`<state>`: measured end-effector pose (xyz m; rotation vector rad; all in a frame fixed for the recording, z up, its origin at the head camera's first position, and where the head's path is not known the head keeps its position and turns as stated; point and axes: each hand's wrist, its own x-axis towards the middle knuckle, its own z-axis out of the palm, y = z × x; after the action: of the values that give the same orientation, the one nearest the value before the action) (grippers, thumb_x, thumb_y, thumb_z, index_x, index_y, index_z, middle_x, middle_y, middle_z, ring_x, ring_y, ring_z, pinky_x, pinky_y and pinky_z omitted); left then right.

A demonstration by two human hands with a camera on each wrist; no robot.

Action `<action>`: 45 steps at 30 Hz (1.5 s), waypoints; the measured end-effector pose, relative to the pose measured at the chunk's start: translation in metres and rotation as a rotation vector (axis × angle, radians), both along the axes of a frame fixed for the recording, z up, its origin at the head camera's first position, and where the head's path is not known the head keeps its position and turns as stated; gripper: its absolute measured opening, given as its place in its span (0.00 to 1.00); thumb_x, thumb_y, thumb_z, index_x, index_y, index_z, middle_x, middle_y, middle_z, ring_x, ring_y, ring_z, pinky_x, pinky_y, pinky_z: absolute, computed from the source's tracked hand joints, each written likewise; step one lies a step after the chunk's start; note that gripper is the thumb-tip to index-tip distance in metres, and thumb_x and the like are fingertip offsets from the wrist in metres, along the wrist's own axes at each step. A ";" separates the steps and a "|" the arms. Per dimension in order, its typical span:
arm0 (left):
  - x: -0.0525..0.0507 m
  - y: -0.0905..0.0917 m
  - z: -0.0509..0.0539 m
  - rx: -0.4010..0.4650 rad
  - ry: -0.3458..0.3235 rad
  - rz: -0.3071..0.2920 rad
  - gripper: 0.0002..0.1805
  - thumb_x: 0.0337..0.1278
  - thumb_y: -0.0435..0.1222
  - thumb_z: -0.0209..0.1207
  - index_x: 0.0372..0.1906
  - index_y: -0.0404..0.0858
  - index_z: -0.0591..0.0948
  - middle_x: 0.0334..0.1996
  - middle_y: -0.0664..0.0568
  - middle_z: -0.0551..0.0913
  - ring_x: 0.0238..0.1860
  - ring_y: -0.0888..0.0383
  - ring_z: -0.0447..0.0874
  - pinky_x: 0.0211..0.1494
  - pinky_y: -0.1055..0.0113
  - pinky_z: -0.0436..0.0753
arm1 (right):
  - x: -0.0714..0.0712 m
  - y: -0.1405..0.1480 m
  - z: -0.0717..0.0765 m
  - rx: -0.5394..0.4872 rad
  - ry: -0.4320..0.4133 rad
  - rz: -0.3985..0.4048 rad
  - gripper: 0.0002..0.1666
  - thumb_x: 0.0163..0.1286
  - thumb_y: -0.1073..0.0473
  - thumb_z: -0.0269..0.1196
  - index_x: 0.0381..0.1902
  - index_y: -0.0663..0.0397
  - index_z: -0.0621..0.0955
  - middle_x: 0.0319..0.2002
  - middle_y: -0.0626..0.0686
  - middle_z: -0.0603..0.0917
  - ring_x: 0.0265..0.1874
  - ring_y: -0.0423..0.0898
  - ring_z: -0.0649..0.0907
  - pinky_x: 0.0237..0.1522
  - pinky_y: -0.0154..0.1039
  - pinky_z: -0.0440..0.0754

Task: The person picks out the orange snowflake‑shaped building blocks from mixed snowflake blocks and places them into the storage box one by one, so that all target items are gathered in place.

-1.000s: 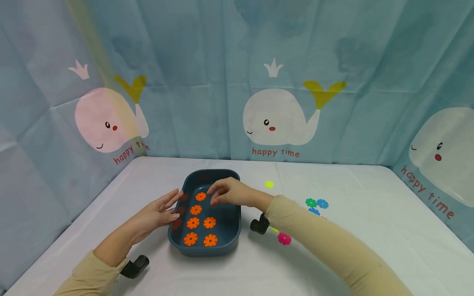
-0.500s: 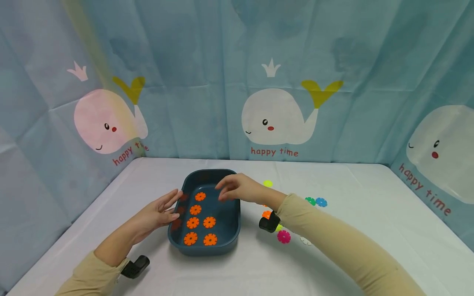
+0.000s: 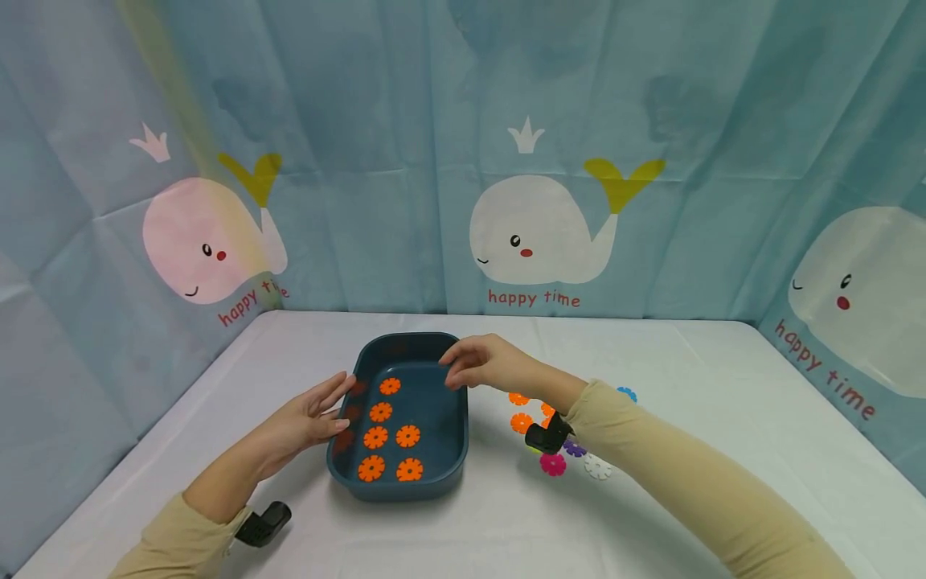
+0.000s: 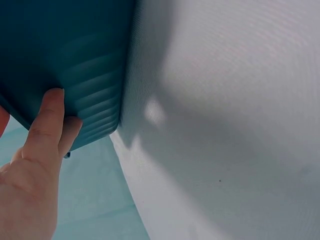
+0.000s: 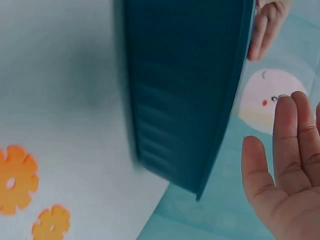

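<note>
A dark blue tray with raised walls stands on the table, left of centre. Several orange notched plastic discs lie flat inside it, in a longer left column and a shorter one beside it. My left hand touches the tray's left wall; in the left wrist view its fingers lie straight against the outer side. Over the tray's right rim hovers my right hand. Its fingers are spread and hold nothing, as the palm in the right wrist view shows.
Right of the tray, under and around my right forearm, lie more loose discs: orange, pink, white, purple and blue. A blue curtain with whale prints hangs behind the white table.
My right hand has moved from over the middle of the tray rightward to its right rim. The left hand and the discs in the tray stay as they were.
</note>
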<state>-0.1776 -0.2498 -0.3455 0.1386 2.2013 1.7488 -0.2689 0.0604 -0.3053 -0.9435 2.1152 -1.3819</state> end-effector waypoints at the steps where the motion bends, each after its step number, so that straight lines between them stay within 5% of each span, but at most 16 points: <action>1: 0.000 0.000 0.001 0.000 0.002 -0.003 0.46 0.67 0.27 0.53 0.77 0.35 0.36 0.77 0.43 0.40 0.73 0.32 0.39 0.69 0.38 0.57 | 0.000 0.002 0.001 -0.002 0.001 -0.004 0.17 0.69 0.68 0.60 0.55 0.66 0.77 0.39 0.55 0.86 0.43 0.50 0.85 0.51 0.47 0.81; 12: 0.001 0.000 0.003 -0.004 0.011 -0.017 0.46 0.67 0.28 0.54 0.77 0.35 0.36 0.77 0.42 0.39 0.73 0.31 0.37 0.69 0.38 0.56 | 0.006 0.034 0.009 0.017 0.053 -0.063 0.16 0.69 0.66 0.61 0.54 0.64 0.78 0.39 0.55 0.86 0.42 0.53 0.83 0.47 0.40 0.81; 16: 0.001 -0.001 0.002 -0.006 0.014 -0.019 0.46 0.67 0.28 0.53 0.77 0.35 0.35 0.77 0.42 0.38 0.73 0.30 0.37 0.69 0.37 0.56 | 0.006 0.045 0.009 0.042 0.050 -0.092 0.16 0.69 0.63 0.63 0.53 0.61 0.79 0.39 0.55 0.86 0.36 0.50 0.82 0.24 0.32 0.75; 19: 0.001 -0.002 0.001 -0.005 0.014 -0.020 0.46 0.67 0.27 0.53 0.77 0.35 0.35 0.77 0.42 0.38 0.73 0.30 0.37 0.69 0.37 0.56 | 0.006 0.053 0.008 0.055 0.029 -0.114 0.17 0.68 0.61 0.63 0.53 0.59 0.79 0.40 0.55 0.86 0.32 0.48 0.80 0.17 0.31 0.65; 29: -0.001 -0.002 0.000 -0.005 0.014 -0.022 0.46 0.67 0.28 0.53 0.77 0.35 0.35 0.77 0.42 0.39 0.73 0.31 0.37 0.69 0.38 0.57 | 0.004 0.078 0.005 0.040 0.067 -0.110 0.16 0.69 0.64 0.62 0.52 0.66 0.79 0.38 0.56 0.83 0.32 0.50 0.81 0.32 0.39 0.82; 39: -0.002 0.000 0.002 -0.018 0.008 0.000 0.46 0.67 0.29 0.54 0.77 0.35 0.36 0.77 0.43 0.40 0.73 0.32 0.39 0.69 0.39 0.58 | 0.007 0.106 0.000 0.102 0.140 -0.108 0.15 0.69 0.67 0.61 0.52 0.66 0.79 0.41 0.60 0.81 0.42 0.58 0.83 0.49 0.52 0.81; 45: -0.001 0.000 0.000 -0.017 0.001 -0.009 0.46 0.67 0.28 0.53 0.77 0.34 0.35 0.77 0.42 0.39 0.73 0.32 0.40 0.68 0.39 0.59 | 0.006 0.118 -0.012 0.164 0.180 -0.134 0.16 0.68 0.65 0.62 0.52 0.65 0.80 0.43 0.60 0.82 0.44 0.51 0.80 0.47 0.39 0.82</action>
<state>-0.1782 -0.2502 -0.3456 0.1446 2.2119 1.7253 -0.2627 0.1789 -0.3176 -0.9040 2.4235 -1.2003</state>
